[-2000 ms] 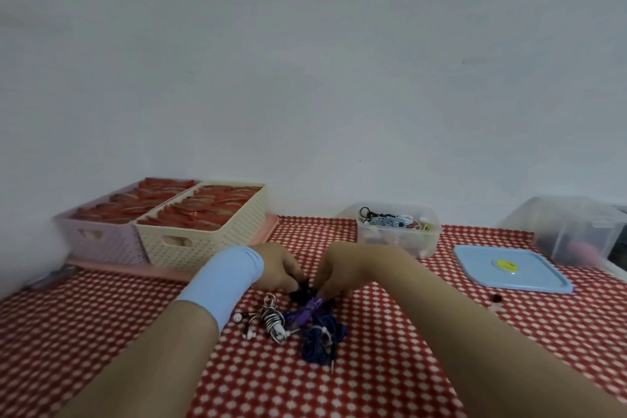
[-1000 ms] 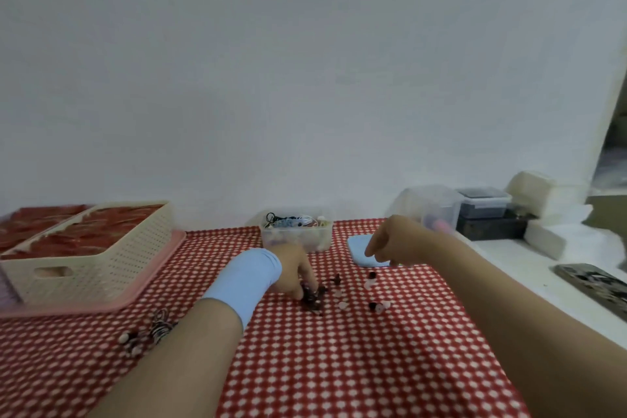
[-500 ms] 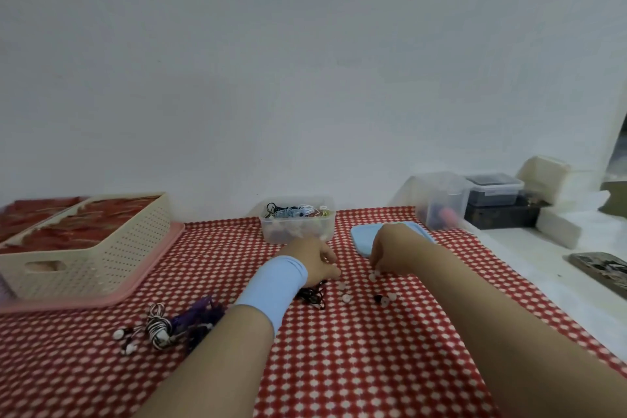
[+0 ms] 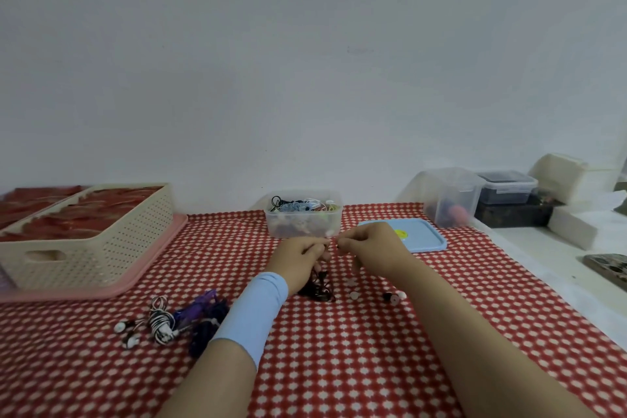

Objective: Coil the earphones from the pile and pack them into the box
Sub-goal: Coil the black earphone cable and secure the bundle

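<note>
A person's left grip (image 4: 298,256) and right grip (image 4: 368,249) each appear to pinch the thin cord of a dark earphone (image 4: 317,288), whose tangled bulk trails onto the red-checked tabletop (image 4: 339,366) just in front of the clear box (image 4: 281,224). The coiling step looks barely begun; next the cord needs drawing straight and winding into neat loops. More earphones lie in the pile (image 4: 176,316) to the left. A blue lid (image 4: 424,237), cream baskets (image 4: 101,241) and storage tubs (image 4: 451,197) line a plain white wall (image 4: 305,61).
</note>
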The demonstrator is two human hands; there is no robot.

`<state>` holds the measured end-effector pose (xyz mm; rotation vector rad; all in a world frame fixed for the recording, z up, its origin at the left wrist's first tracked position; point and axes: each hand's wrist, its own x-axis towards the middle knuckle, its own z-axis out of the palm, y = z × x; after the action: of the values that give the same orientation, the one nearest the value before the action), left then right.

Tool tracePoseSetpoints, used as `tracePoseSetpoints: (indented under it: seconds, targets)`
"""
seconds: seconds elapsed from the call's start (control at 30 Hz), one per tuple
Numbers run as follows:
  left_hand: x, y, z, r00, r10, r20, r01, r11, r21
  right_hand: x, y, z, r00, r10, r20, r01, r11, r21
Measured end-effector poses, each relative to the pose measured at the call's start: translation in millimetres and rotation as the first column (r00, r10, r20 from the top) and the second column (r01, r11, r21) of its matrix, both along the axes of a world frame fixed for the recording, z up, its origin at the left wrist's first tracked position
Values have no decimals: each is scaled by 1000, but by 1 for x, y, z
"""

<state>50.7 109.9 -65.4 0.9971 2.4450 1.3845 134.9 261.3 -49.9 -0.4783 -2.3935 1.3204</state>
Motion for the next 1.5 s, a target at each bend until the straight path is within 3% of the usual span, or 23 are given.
tracePoseSetpoints:
  seconds: [0.2,0.7,1.17,1.5]
  targets:
    - [3,-8,-4,994,-5,109,-20,975,220,7,-9,-3,997,-3,-73,-11,980,-201]
    - [7,-15,-7,958,-36,285,-83,915,394,16,-19,3,979,59,-195,-144,879,-455]
    - [8,-12,-12,964,-115,239,7,911,412,15,-17,0,979,134,-153,-191,863,-467]
    - [8,-11,-13,940,-134,315,-22,894,447,16,-15,0,967,221,-123,-253,807,-535]
